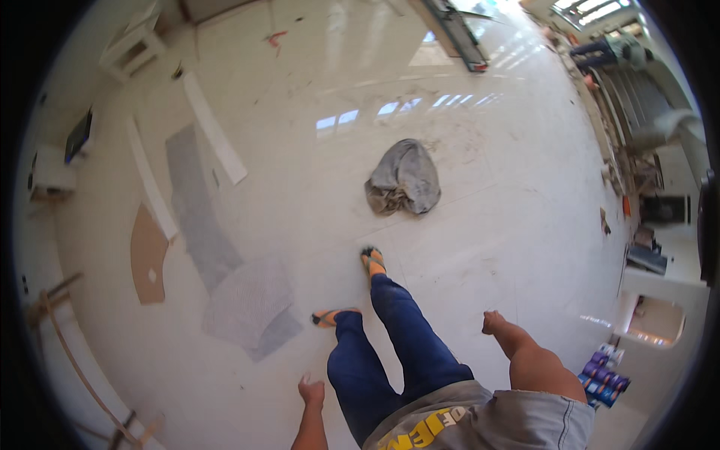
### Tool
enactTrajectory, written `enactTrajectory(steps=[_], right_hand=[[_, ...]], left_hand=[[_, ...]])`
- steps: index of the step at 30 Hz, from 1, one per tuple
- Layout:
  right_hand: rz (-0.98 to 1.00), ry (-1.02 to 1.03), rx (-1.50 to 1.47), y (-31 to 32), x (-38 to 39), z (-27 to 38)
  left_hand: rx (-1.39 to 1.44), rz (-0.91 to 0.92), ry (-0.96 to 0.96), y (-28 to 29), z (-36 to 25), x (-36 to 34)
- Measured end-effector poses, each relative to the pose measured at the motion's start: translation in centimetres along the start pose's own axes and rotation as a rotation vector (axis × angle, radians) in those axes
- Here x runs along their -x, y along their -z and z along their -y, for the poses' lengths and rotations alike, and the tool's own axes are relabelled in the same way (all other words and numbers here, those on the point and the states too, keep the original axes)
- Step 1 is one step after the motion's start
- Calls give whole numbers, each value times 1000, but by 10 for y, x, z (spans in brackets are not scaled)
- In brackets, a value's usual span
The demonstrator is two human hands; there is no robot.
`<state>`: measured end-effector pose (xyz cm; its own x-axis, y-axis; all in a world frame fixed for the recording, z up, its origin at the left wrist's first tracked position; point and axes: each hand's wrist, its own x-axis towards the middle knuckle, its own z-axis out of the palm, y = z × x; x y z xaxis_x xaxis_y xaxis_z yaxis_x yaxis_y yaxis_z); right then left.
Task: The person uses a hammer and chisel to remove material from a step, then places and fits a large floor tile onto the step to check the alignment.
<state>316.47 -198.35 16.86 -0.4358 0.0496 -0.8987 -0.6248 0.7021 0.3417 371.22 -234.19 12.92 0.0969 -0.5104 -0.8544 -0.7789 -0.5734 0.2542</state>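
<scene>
My left hand (311, 391) hangs low beside my left leg, its thumb apart from the fingers and nothing visible in it. Out to the right, my right hand (493, 323) is held over the pale floor with its fingers curled in, and I see no object in it. Neither hand touches anything. Ahead of my sandalled feet, a crumpled grey cloth bundle (405, 174) lies on the glossy floor, gathered and dirty at its near side. Grey sheets (244, 304) lie flat to the left of my feet, nearest to my left hand.
On the left lie two white strips (215, 131) and a brown curved panel (148, 259). A wooden frame (75, 367) leans at lower left. A long rail-like tool (459, 37) lies far ahead. Stacked purple and blue containers (602, 377) stand right; another person (611, 52) is far right.
</scene>
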Motion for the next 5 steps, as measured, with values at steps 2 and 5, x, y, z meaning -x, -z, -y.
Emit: enactTrajectory(steps=[2, 5], right_hand=[[114, 52, -127, -42, -4, 13], [-33, 127, -494, -157, 2, 46]], left_hand=[[75, -10, 306, 31, 16, 17], [119, 37, 461, 50, 5, 47]])
